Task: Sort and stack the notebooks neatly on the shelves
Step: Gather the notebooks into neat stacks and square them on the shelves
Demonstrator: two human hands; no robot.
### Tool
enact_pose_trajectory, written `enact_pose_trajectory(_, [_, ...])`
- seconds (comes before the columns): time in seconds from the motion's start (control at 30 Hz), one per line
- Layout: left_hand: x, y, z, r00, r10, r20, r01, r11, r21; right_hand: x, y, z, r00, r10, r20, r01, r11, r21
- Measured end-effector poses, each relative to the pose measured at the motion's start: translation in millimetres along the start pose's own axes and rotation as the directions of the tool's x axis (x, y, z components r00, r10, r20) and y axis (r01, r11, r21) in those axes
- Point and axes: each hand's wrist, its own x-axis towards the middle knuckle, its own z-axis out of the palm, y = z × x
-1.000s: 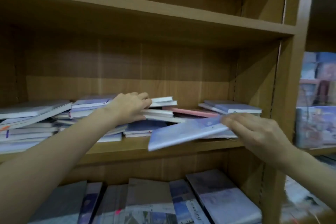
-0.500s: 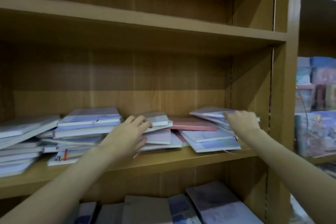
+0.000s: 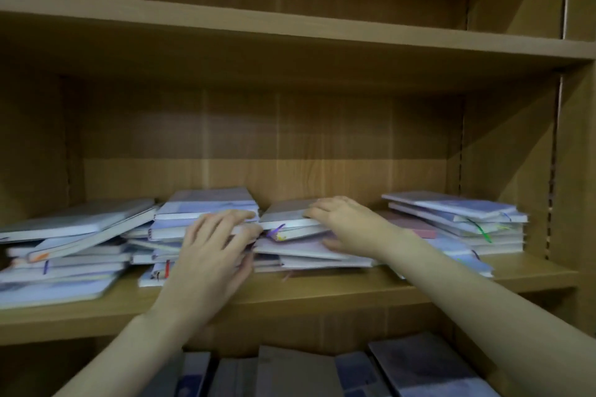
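Now the middle shelf (image 3: 322, 292) carries loose notebook heaps. The middle heap (image 3: 303, 248) sits skewed between both hands. The right hand (image 3: 348, 226) grips its top notebooks, fingers curled over their near edge; the left hand (image 3: 213, 255) presses flat-fingered against its left side. Best to square edges together before lifting.

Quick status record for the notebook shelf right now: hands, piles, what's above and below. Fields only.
left hand: on the second pile from the left, fingers spread over its notebook edges
right hand: grips the top notebooks of the middle pile
far-left pile: untidy, notebooks tilted
right pile: fanned, not squared
pink notebook: between middle and right piles
upper shelf: no notebooks visible
lower shelf notebooks: partly in view
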Motion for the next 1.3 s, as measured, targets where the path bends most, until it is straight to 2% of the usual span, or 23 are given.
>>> enact_pose_trajectory(0.07, [-7,-23,-12,0.996,-0.084,0.031,0.081,0.994,0.073,11,-8,6,0.999,0.039,-0.005,-0.039,0.997,-0.068])
enact_pose_trajectory(0.2, [-26,-58,-26,0.953,-0.243,0.182,0.219,0.965,0.143,16,-15,15,0.995,0.096,-0.004,-0.096,0.991,-0.092])
enact_pose_trajectory(0.27, [-33,-69,-30,0.95,-0.222,0.22,0.203,0.974,0.105,17,-14,15,0.995,0.097,-0.012,-0.098,0.989,-0.112])
enact_pose_trajectory(0.37, [-39,-83,-38,0.968,-0.133,0.211,0.132,0.991,0.017,16,-7,5,0.991,0.127,-0.034,-0.131,0.983,-0.128])
enact_pose_trajectory(0.43, [-38,-90,-42,0.97,-0.121,0.213,0.122,0.992,0.007,13,0,-7,0.984,0.16,-0.075,-0.171,0.972,-0.163])
enact_pose_trajectory(0.57, [-24,-95,-47,0.98,-0.087,0.178,0.076,0.995,0.066,1,18,-27,0.953,0.277,-0.121,-0.298,0.927,-0.226])
enact_pose_trajectory(0.63, [-16,-91,-46,0.983,-0.073,0.167,0.056,0.993,0.104,-7,30,-31,0.925,0.329,-0.191,-0.365,0.907,-0.208])
enact_pose_trajectory(0.73, [-8,-88,-46,0.969,-0.084,0.232,0.045,0.984,0.171,-18,40,-32,0.902,0.303,-0.309,-0.387,0.885,-0.26])
enact_pose_trajectory(0.8, [-3,-91,-51,0.958,-0.112,0.264,0.064,0.981,0.185,-22,39,-25,0.935,0.281,-0.217,-0.347,0.855,-0.386])
enact_pose_trajectory(0.87, [4,-96,-57,0.94,-0.198,0.277,0.165,0.976,0.139,-23,36,-16,0.941,0.332,0.063,-0.268,0.848,-0.457])
enact_pose_trajectory(0.9, [8,-98,-58,0.931,-0.224,0.289,0.197,0.973,0.121,-23,34,-16,0.906,0.361,0.221,-0.25,0.877,-0.41])
enact_pose_trajectory(0.93, [11,-99,-57,0.918,-0.232,0.323,0.202,0.972,0.123,-22,34,-17,0.869,0.379,0.318,-0.275,0.904,-0.328])
enact_pose_trajectory(0.97, [13,-98,-57,0.905,-0.229,0.358,0.197,0.973,0.122,-19,32,-20,0.871,0.378,0.314,-0.313,0.919,-0.239])
enact_pose_trajectory(1.03, [10,-96,-56,0.893,-0.248,0.377,0.24,0.968,0.069,-11,25,-28,0.92,0.324,0.221,-0.312,0.946,-0.086])
enact_pose_trajectory(1.1, [-2,-99,-60,0.895,-0.314,0.317,0.338,0.941,-0.021,-2,10,-35,0.969,0.206,0.134,-0.22,0.971,0.095])
enact_pose_trajectory(1.17, [-16,-106,-67,0.901,-0.345,0.263,0.37,0.928,-0.05,10,-11,-41,0.992,0.104,0.071,-0.117,0.971,0.206])
enact_pose_trajectory(1.3, [-34,-118,-76,0.848,-0.4,0.348,0.424,0.906,0.008,40,-46,-42,1.0,-0.011,0.015,0.003,0.912,0.41])
